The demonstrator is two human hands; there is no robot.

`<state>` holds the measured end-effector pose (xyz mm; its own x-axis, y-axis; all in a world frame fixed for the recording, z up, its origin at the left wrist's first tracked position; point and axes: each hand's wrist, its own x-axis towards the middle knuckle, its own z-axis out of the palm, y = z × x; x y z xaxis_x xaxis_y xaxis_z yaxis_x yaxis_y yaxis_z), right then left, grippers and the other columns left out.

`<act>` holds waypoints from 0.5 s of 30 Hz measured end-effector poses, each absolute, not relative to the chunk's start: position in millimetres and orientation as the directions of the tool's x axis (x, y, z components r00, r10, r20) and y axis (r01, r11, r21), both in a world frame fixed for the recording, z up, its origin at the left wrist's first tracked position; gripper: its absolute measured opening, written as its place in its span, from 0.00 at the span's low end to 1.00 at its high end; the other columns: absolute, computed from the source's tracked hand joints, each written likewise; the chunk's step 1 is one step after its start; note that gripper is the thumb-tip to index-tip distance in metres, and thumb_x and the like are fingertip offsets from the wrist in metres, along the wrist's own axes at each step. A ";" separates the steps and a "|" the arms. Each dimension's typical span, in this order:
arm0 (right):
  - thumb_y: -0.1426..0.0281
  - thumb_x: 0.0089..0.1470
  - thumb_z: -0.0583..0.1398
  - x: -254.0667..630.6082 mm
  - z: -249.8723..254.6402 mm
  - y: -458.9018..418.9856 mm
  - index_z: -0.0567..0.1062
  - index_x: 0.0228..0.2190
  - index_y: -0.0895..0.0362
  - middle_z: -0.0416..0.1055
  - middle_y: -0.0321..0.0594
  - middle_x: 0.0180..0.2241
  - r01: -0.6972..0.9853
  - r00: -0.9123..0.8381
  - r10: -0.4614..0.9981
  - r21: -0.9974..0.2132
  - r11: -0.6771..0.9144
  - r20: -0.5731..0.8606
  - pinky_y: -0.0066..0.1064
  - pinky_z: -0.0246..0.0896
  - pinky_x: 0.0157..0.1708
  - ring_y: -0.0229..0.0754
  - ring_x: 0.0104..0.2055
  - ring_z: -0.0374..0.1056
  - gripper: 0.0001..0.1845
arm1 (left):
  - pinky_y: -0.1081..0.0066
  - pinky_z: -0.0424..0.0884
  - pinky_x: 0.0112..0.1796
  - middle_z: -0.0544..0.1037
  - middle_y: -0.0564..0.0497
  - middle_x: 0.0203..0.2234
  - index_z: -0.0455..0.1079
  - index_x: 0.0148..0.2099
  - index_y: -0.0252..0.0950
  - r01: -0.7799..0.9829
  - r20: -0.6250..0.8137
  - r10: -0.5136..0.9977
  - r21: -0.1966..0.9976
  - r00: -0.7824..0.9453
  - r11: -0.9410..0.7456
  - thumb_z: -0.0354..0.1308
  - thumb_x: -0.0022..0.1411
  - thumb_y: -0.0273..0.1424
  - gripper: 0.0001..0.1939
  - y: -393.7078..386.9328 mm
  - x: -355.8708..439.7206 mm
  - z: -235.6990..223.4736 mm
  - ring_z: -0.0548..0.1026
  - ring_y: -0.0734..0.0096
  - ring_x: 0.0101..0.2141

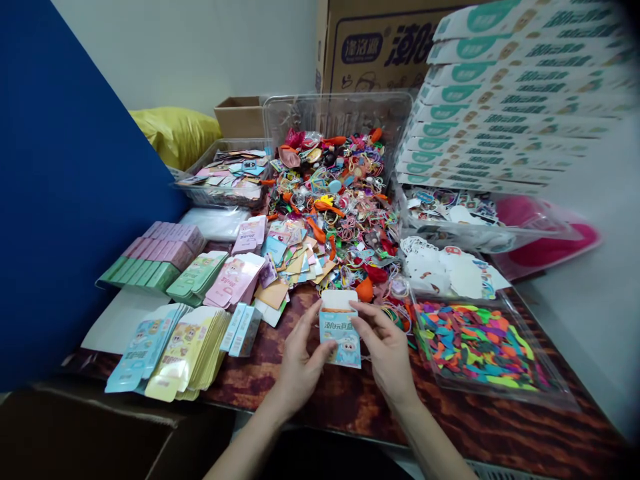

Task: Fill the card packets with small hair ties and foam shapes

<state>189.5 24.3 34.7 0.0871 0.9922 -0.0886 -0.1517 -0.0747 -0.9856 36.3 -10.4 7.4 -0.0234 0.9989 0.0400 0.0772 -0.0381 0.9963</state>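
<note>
Between my hands, over the front of the table, is a small blue printed cardboard box with its white top flap raised. Something orange shows just inside its opening. My left hand grips the box's left side, the thumb lying on its front face. At the upper right corner are the fingers of my right hand, bent against the edge near the flap. Two closed blue boxes stand to the left of my left hand. Beyond the box lies a large heap of small trinkets and hair ties.
Flat yellow cartons, blue cartons and pink cartons lie at left, near stacked finished boxes. A tray of colourful balloons sits at right. White boxes tower behind sticker trays. A blue panel bounds the left.
</note>
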 end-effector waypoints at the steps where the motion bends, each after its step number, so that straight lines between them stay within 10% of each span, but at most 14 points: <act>1: 0.56 0.48 0.68 191.6 34.8 24.6 0.79 0.38 0.55 0.78 0.41 0.37 -0.150 0.049 0.993 -0.983 -0.102 -0.110 0.33 0.71 0.36 0.45 0.37 0.74 0.19 | 0.62 0.75 0.46 0.74 0.43 0.53 0.59 0.65 0.42 0.047 0.014 1.000 0.999 0.002 -0.014 0.61 0.62 0.35 0.30 -10.7 34.5 8.6 0.76 0.57 0.49; 6: 0.56 0.50 0.67 200.6 34.1 21.1 0.77 0.27 0.56 0.73 0.36 0.25 -0.080 -0.049 0.994 -0.992 -0.100 -0.096 0.27 0.66 0.29 0.39 0.28 0.69 0.15 | 0.70 0.75 0.35 0.79 0.48 0.40 0.65 0.55 0.39 -0.114 -0.160 0.969 0.976 0.189 0.184 0.64 0.59 0.34 0.23 -10.1 23.9 16.4 0.78 0.65 0.37; 10: 0.58 0.53 0.66 206.3 39.0 22.0 0.75 0.47 0.51 0.77 0.38 0.37 -0.123 -0.188 0.975 -0.983 -0.140 -0.115 0.31 0.69 0.38 0.43 0.38 0.73 0.21 | 0.71 0.74 0.34 0.78 0.51 0.36 0.64 0.51 0.37 -0.129 -0.211 0.945 0.960 0.250 0.249 0.66 0.57 0.32 0.21 -9.0 18.2 17.2 0.78 0.68 0.34; 15: 0.60 0.55 0.65 210.6 39.8 25.3 0.80 0.35 0.53 0.77 0.41 0.40 0.018 -0.297 0.954 -0.999 -0.029 -0.033 0.32 0.68 0.44 0.45 0.43 0.72 0.10 | 0.71 0.74 0.36 0.76 0.51 0.40 0.60 0.52 0.40 -0.089 -0.161 0.975 0.980 0.150 0.175 0.65 0.58 0.31 0.23 -9.9 19.3 17.0 0.77 0.69 0.36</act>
<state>210.6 25.3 39.8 -0.2966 0.9544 -0.0328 0.0182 -0.0287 -0.9994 19.3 -9.9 17.0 0.1505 0.9755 -0.1606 -0.0891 0.1752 0.9805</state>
